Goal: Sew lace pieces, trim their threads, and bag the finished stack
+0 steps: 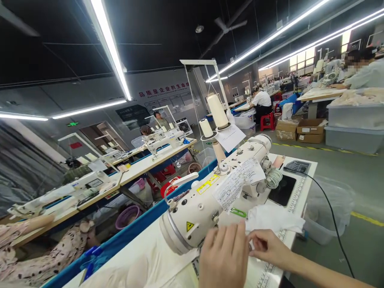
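Left hand (pixel 223 256) flat, right hand (pixel 267 248) pinching white fabric (pixel 271 219), sewing machine (pixel 216 196)

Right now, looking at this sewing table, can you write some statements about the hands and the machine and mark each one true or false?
1. Both hands, left hand and right hand, touch the white fabric. True.
2. The sewing machine is black. False: it is cream white.
3. A handwritten paper note hangs on the machine. True.
4. The thread cones behind the machine are red. False: they are cream.
5. A black cable runs off the table's right edge. True.
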`<state>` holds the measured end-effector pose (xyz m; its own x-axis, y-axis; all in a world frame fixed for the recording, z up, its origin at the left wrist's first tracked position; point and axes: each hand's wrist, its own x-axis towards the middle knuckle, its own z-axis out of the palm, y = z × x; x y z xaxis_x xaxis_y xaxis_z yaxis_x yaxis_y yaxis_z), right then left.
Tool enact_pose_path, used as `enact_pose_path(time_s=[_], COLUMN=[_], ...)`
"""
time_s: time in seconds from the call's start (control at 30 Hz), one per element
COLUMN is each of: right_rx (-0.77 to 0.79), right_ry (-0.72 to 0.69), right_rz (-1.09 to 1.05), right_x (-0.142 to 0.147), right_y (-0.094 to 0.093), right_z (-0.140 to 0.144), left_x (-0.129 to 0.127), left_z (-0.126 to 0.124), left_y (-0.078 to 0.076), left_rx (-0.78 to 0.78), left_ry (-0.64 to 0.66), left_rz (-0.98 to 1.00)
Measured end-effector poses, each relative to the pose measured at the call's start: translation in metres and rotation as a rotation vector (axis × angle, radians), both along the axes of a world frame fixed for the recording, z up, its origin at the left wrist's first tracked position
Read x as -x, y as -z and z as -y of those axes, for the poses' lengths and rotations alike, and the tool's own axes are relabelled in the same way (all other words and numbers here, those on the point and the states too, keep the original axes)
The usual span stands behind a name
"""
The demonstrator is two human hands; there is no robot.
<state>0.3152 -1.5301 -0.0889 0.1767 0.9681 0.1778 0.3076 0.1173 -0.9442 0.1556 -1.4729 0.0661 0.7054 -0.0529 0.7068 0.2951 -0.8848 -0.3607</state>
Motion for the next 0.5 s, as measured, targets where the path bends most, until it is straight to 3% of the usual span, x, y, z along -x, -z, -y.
enact_pose_path(time_s=[0.1,0.2,0.3,0.43,0.5], right_rx=[-0.079,-0.163,-0.191,-0.21,-0.246], right_ry=[-0.021,-0.032,-0.039,-0.026,-0.023], right_rz=[0.098,0.179,0.18,0.211,0.271], right_x=[-0.005,-0.01,-0.018,-0.029,-0.031], right_y=[-0.002,-0.001,0.003,0.007,0.008], right_z=[0.003,0.005,0.005,0.003,0.003], left_x=[-0.042,-0.082,-0.107,-0.123,-0.129], left_z=[-0.029,-0.068,-0.105,-0.138,-0.143], left_y=[-0.067,-0.103,-0.117,-0.121,-0.121], left_rx=[-0.177,-0.492,-0.672,-0.662,-0.579], left_ry=[-0.017,-0.04,-0.059,0.054,0.172], left_rz=[-0.152,-0.358,-0.522,-0.526,-0.537])
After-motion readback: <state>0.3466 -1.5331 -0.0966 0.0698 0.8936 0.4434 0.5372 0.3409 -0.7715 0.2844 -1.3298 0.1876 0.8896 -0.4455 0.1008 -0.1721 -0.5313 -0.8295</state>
